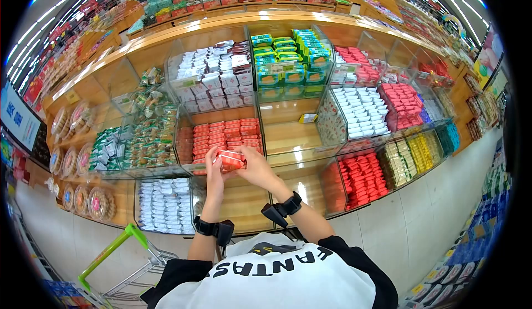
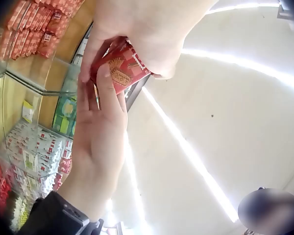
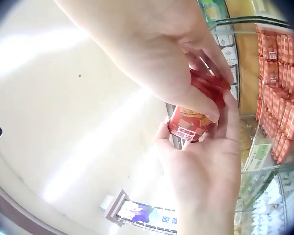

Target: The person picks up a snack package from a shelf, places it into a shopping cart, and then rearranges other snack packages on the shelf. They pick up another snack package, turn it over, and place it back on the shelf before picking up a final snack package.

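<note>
Both hands hold a red packet (image 1: 231, 161) with biscuits pictured on it, above the compartment of red-orange packets (image 1: 241, 127). The left hand (image 1: 215, 171) grips its left end, and the right hand (image 1: 254, 166) pinches its right end. In the left wrist view, the packet (image 2: 120, 71) lies between the left hand (image 2: 142, 29) above and the right hand (image 2: 100, 117) below, whose thumb presses its printed face. In the right wrist view, the right hand (image 3: 157, 58) covers part of the packet (image 3: 191, 121), and the left hand (image 3: 201, 166) supports it from below.
Clear-walled compartments hold white packets (image 1: 164, 205), green packets (image 1: 285, 59) and red packets (image 1: 363, 179). A single yellow packet (image 1: 308, 118) lies on a wooden shelf. Round tubs (image 1: 101, 203) stand at the left, and a cart with a green handle (image 1: 111, 253) stands at lower left.
</note>
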Demonstrator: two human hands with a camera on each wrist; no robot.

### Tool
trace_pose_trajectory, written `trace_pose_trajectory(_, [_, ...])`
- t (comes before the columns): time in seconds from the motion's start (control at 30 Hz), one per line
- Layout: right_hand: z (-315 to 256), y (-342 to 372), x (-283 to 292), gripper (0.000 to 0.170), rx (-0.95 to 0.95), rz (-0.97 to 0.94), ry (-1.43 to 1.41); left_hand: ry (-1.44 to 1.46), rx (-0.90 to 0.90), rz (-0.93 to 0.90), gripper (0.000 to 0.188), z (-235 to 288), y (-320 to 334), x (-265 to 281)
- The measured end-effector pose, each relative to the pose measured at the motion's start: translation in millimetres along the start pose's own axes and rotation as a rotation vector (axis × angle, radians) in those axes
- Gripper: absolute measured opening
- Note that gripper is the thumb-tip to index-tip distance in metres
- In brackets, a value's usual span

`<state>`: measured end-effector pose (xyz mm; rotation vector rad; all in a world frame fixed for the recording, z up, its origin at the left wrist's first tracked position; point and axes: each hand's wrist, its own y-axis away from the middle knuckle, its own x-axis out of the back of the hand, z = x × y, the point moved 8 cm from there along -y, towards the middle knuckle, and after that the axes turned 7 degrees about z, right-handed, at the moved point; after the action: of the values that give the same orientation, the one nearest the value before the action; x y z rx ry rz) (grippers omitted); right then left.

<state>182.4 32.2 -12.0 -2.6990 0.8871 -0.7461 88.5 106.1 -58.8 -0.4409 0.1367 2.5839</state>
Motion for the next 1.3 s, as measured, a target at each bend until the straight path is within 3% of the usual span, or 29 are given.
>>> trace_pose_trajectory(0.3, [-27.0,19.9,-24.2,0.046,0.141,-0.088,-0.013,0.126,-0.035,0.161,0.034,13.6,37.0,29.9])
trace_pose_trajectory(0.5, [-42.6,34.0,-35.6,0.046,0.241,-0.292,-0.066,0.129,-0.026,0.248,0.032,15.0,62.0,48.1])
trace_pose_trajectory(0.57, [-40.8,40.3,-41.6,0.046,0.166,-0.43,-0.09,0.147,-0.066,0.302,0.031,6.0,66.7,61.1])
trace_pose_trajectory(0.8, [-34.6,66.5,-54.1,0.045,0.146,-0.602,-0.315,0.036,-0.065,0.459,0.032,8.4,119.0,69.7])
trace_pose_trajectory(1.13, [-26.6,142.5,-85.2,0.04,-0.042,-1.035,-0.635,-0.081,-0.058,0.718,0.036,-5.3,215.7,80.1])
trace_pose_trajectory(1.3, [-22.1,163.4,-85.6,0.041,-0.037,-1.108,-0.676,-0.151,-0.05,0.853,0.037,-4.7,249.7,64.1])
